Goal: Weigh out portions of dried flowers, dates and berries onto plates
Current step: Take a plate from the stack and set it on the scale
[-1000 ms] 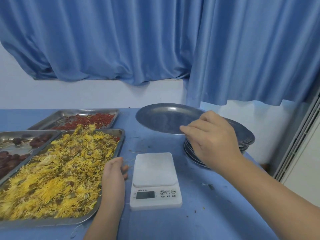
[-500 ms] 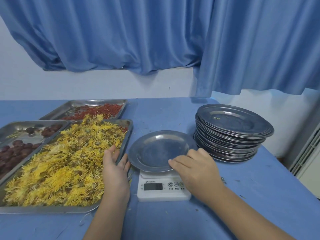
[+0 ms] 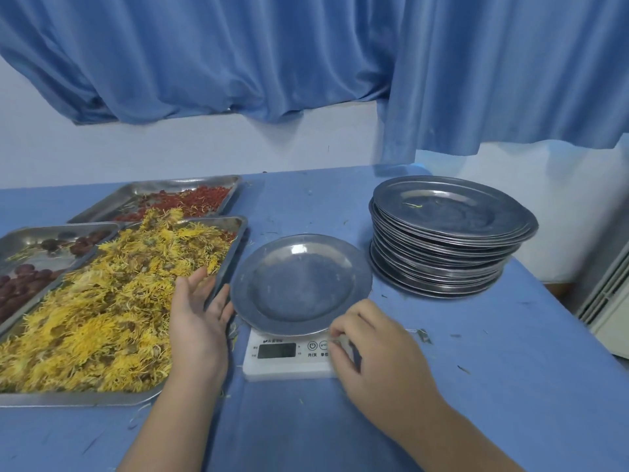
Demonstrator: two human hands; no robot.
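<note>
An empty metal plate [image 3: 301, 284] rests on the white digital scale [image 3: 286, 356], whose display is blank. My right hand [image 3: 374, 356] lies over the scale's right front, fingers curled at its buttons, holding nothing. My left hand [image 3: 199, 318] is open, fingers spread, at the right rim of the big tray [image 3: 235, 253] heaped with yellow dried flowers [image 3: 112, 301]. A tray of dark dates [image 3: 30, 267] sits at the left. Behind, a tray of red berries [image 3: 194, 199] stands.
A tall stack of metal plates [image 3: 446, 240] stands to the right of the scale. The table [image 3: 510, 369] is covered in blue cloth with scattered flower bits. Blue curtains hang behind. The table's right edge lies near a white unit [image 3: 609, 301].
The plate was carried from the stack and set down on the scale. My right hand has let go of its rim and dropped to the scale's buttons. My left hand opened at the flower tray.
</note>
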